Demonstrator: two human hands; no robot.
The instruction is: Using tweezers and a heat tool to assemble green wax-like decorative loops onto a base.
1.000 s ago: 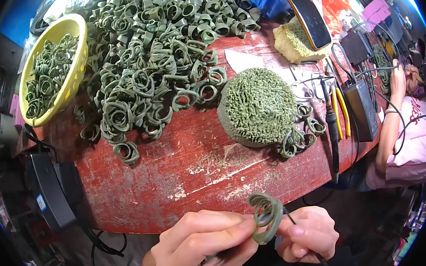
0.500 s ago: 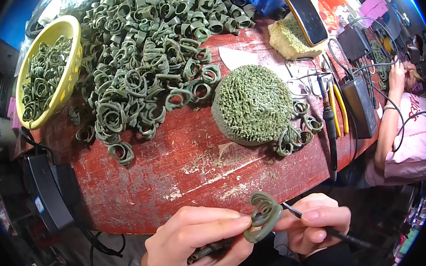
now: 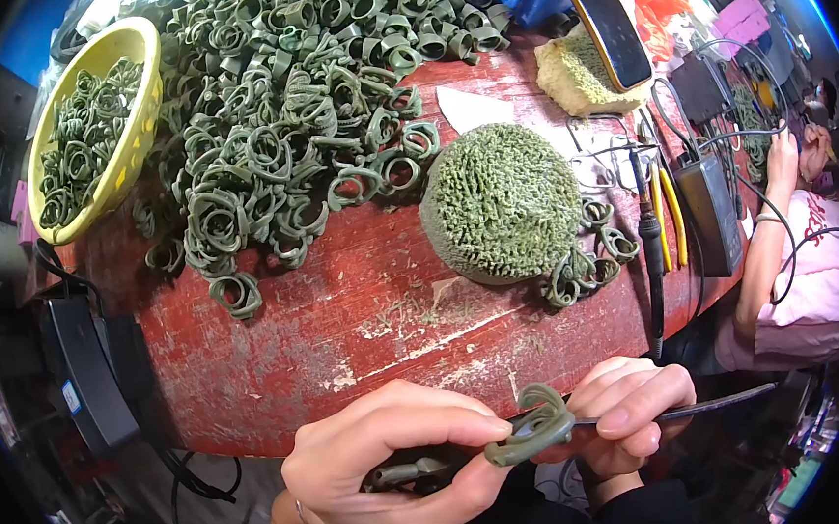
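Both hands (image 3: 493,443) pinch a green coiled loop (image 3: 536,428) over a thin dark tool (image 3: 687,406).

Matt green rubbery loops (image 3: 290,124) lie on a rough, chipped red-painted table (image 3: 365,316) beside a glossy yellow plastic bowl (image 3: 132,48)

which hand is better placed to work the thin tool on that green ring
Right. The right hand already pinches the thin dark tool against the green ring, while the left hand grips the ring.

Loop pile (image 3: 299,104) lies between bowl (image 3: 98,120) and dome (image 3: 501,201).
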